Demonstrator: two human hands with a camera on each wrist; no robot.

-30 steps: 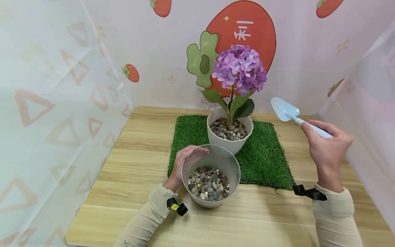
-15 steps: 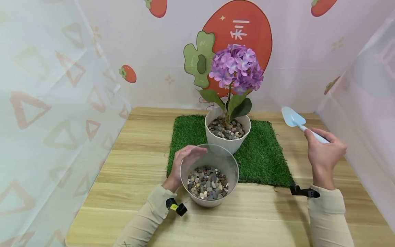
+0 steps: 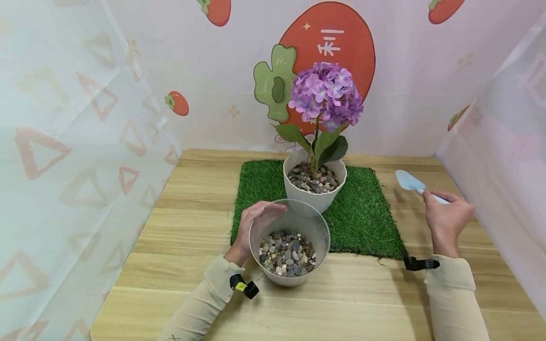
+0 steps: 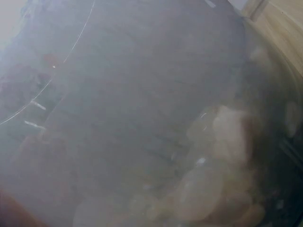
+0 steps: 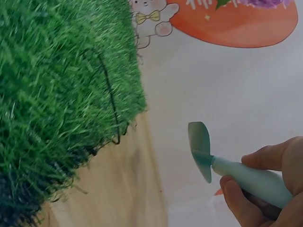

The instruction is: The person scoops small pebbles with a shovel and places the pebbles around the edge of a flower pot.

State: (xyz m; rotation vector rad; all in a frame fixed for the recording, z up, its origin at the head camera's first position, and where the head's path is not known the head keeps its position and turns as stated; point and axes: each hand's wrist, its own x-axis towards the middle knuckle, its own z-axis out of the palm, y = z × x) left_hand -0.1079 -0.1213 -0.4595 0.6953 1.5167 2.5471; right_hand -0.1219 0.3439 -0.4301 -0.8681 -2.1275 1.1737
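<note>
My left hand (image 3: 244,233) curves round the left and far side of a clear plastic bucket (image 3: 317,237), its fingers showing through the wall. Pebbles (image 3: 287,253) cover the bucket's bottom; in the left wrist view, the pebbles (image 4: 203,184) look blurred through the plastic. Off to the right, my right hand (image 3: 449,215) grips a light blue garden trowel (image 3: 410,181) by its handle, low over the table beyond the mat's right edge. The trowel's blade (image 5: 200,151) carries no pebbles that I can see. A white flowerpot (image 3: 311,199) behind the bucket holds a purple hydrangea (image 3: 326,97) set in pebbles.
Under the flowerpot lies a green artificial grass mat (image 3: 362,222) on the wooden table (image 3: 179,237). Printed fabric (image 3: 222,132) closes off the back and both sides. The bucket stands at the mat's near edge, close in front of the pot.
My right hand has lowered the trowel toward the table, its blade moving down and to the right. The left hand and the bucket have stayed in place.
</note>
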